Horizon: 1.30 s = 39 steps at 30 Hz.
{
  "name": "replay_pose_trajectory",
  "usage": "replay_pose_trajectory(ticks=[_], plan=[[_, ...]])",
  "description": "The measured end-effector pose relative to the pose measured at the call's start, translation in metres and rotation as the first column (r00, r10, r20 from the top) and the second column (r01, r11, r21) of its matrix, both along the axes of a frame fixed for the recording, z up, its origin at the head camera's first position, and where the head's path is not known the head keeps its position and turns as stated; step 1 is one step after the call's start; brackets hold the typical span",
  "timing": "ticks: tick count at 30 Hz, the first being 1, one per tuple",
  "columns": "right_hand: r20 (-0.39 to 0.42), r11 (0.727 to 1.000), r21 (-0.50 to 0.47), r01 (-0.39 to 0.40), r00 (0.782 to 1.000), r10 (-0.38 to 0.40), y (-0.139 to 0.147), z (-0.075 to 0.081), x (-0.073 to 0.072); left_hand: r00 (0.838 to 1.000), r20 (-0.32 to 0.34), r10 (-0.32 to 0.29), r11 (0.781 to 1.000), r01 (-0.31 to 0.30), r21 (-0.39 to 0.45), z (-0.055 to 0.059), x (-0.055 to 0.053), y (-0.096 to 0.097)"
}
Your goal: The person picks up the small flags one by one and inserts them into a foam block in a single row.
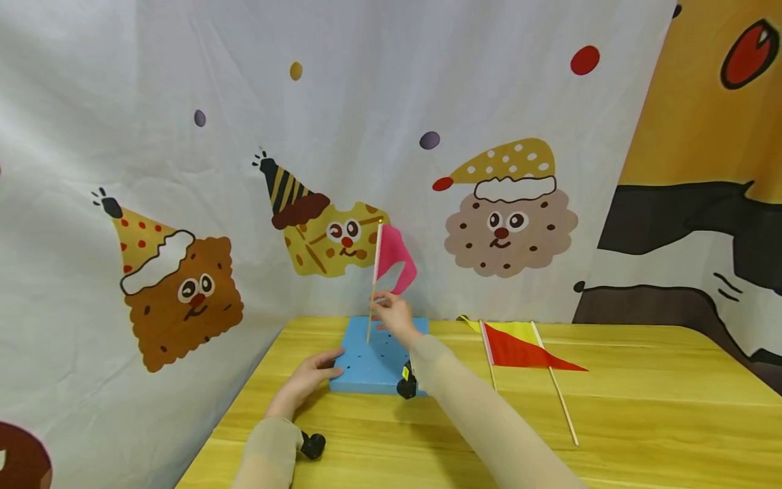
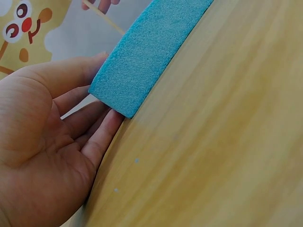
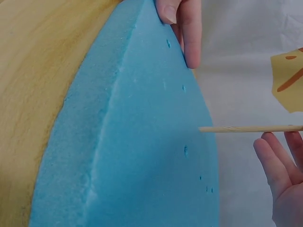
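A blue foam board (image 1: 366,370) with small holes lies on the wooden table. Beside its left edge rests my left hand (image 1: 308,377), thumb at the top edge and fairly straight fingers against the side, also seen close in the left wrist view. My right hand (image 1: 394,316) pinches the thin wooden stick of a pink flag (image 1: 398,255) between thumb and fingers. The flag stands nearly upright, its cloth above the hand. In the right wrist view the stick (image 3: 251,128) ends in a visible bare tip, overlapping the holed top of the board.
Right of the board, a red triangular flag (image 1: 519,350) and a yellow flag (image 1: 522,331) lie on the table (image 1: 641,407), sticks toward me. A white curtain (image 1: 366,102) with cartoon biscuits hangs right behind the table's far edge.
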State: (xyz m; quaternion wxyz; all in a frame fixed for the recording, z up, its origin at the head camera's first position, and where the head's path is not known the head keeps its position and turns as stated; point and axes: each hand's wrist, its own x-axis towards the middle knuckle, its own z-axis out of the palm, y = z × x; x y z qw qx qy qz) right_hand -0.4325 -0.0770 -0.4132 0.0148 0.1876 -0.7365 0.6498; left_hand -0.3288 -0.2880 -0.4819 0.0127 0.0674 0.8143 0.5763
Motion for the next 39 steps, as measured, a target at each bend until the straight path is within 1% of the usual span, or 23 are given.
replay_pose_trajectory(ticks=[3,6,12,16,22,23,28,29,30,32,35,39], plan=[[0.001,0.999,0.045,0.007,1.000,-0.007,0.001,0.000,0.002,1.000,-0.003,-0.001,1.000,0.001,0.003,0.000,-0.001,0.003],[-0.019,0.996,0.087,0.007,1.000,-0.005,0.001,-0.003,0.002,1.000,0.004,0.002,1.000,-0.002,0.021,0.000,-0.002,0.006],[-0.061,0.991,0.135,-0.004,0.998,0.012,0.006,-0.009,-0.001,1.000,0.002,-0.006,0.999,0.006,0.045,-0.001,-0.004,0.013],[-0.075,0.990,0.140,0.000,0.997,0.011,0.012,-0.009,0.001,1.000,0.005,-0.016,0.999,0.015,0.047,-0.001,-0.006,0.016],[-0.056,0.993,0.116,-0.017,0.998,0.024,0.027,-0.010,0.005,1.000,0.006,-0.030,0.999,0.030,0.043,-0.003,-0.008,0.020],[-0.048,0.994,0.107,-0.027,0.998,0.033,0.031,-0.006,0.010,0.999,0.007,-0.033,0.999,0.032,0.044,-0.002,-0.007,0.020],[-0.026,0.993,0.078,-0.091,0.995,0.093,0.059,-0.006,0.014,1.000,0.003,-0.025,0.999,0.025,0.034,-0.002,-0.005,0.016],[-0.026,0.992,0.079,-0.098,0.995,0.101,0.066,-0.006,0.015,1.000,0.001,-0.024,0.999,0.024,0.031,-0.002,-0.004,0.014],[-0.025,0.991,0.084,-0.104,0.994,0.107,0.072,-0.010,0.012,1.000,-0.001,-0.022,0.999,0.022,0.027,-0.002,-0.003,0.013],[-0.013,0.989,0.093,-0.110,0.994,0.112,0.087,-0.010,0.016,1.000,-0.004,-0.022,1.000,0.022,0.016,-0.003,-0.002,0.008],[0.019,0.988,0.115,-0.104,0.995,0.103,0.113,-0.009,0.023,1.000,-0.002,-0.018,1.000,0.018,0.009,-0.004,-0.001,0.003],[0.058,0.988,0.140,-0.072,0.996,0.064,0.148,-0.007,0.032,1.000,0.000,-0.015,1.000,0.015,0.009,-0.002,-0.001,-0.003]])
